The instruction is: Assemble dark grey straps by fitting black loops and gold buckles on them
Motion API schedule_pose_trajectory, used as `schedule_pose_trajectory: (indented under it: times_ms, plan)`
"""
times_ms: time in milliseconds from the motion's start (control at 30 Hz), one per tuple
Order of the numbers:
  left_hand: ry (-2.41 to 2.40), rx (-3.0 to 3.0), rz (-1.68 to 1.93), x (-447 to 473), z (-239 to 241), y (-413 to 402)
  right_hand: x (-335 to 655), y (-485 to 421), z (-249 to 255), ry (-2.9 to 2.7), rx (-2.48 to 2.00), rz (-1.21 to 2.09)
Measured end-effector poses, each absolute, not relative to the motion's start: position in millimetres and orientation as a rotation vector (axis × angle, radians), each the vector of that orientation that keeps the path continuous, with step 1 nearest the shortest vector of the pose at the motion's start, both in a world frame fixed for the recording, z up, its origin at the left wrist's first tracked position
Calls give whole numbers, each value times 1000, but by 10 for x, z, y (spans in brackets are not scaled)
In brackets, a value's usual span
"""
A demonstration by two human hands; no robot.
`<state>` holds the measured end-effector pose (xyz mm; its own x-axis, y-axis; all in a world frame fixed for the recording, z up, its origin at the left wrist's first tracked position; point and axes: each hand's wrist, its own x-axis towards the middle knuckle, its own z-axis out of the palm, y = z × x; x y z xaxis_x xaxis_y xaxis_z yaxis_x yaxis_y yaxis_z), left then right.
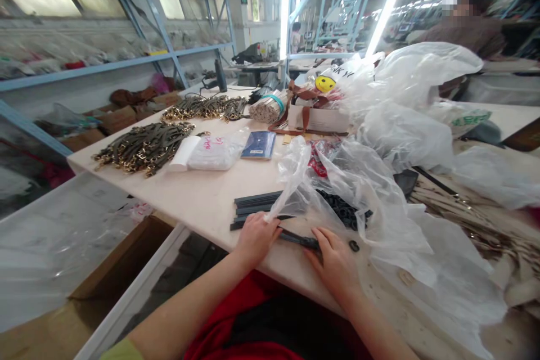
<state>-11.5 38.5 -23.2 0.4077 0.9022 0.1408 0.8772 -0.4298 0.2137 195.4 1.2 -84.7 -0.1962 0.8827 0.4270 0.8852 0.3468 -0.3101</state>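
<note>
A thin black strap (293, 236) runs between my two hands just above the table's near edge. My left hand (257, 239) is closed on its left part, fingertips pressed together, with the end of a clear plastic bag (301, 180) touching them. At the strap's right end, my right hand (333, 259) pinches a thicker black part, partly hidden by the fingers. Several flat black strips (257, 202) lie side by side behind my left hand. Under the plastic sits a heap of small black loops (340, 208). One loose black loop (354, 246) rests right of my right hand.
Bundles of dark straps with gold clasps (145, 146) lie at the left. Nearer the middle are a bag of white material (215, 152) and a blue booklet (259, 145). Large crumpled plastic bags (405, 124) cover the right side. A cardboard box (122, 259) stands below the table's left edge.
</note>
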Motion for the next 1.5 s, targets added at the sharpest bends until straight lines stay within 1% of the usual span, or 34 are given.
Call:
schedule_pose_trajectory:
  times_ms: [167, 333, 500, 667, 767, 900, 1033, 1133, 1200, 1300, 1367, 1500]
  plan:
    - [1907, 2441, 315, -513, -165, 687, 1929, -26, -804, -2071, -1518, -121]
    - [2003, 2322, 262, -617, -177, 842, 1916, -49, -787, -2082, -1473, -174]
    - [1916, 2245, 304, -634, -41, 802, 1940, -74, -715, -2074, -1411, -191]
    - [1639, 2176, 392, -474, 287, 415, 1807, -227, -447, -2032, -1285, -192]
    - [1282, 2023, 521, -262, 519, 74, 1652, -311, -234, -2027, -1239, -78]
    - [879, 2157, 567, -16, 666, -218, 1542, -385, -15, -1902, -1154, 150]
    - [861, 2557, 768, 123, 636, -239, 1568, -488, 82, -1792, -1076, 445]
    - [896, 2631, 790, 167, 638, -202, 1743, -490, 35, -1953, -1141, 510]
    - [964, 2514, 691, 189, 648, -182, 1958, -415, -58, -2016, -1385, 397]
    - [1094, 2176, 481, 256, 579, -135, 2312, -224, -257, -1970, -1869, 72]
    - [1119, 1845, 388, 325, 446, -87, 2471, -99, -393, -1966, -1974, 1]
    - [1067, 1172, 336, 431, 136, -10, 2547, 30, -560, -1970, -1989, 29]
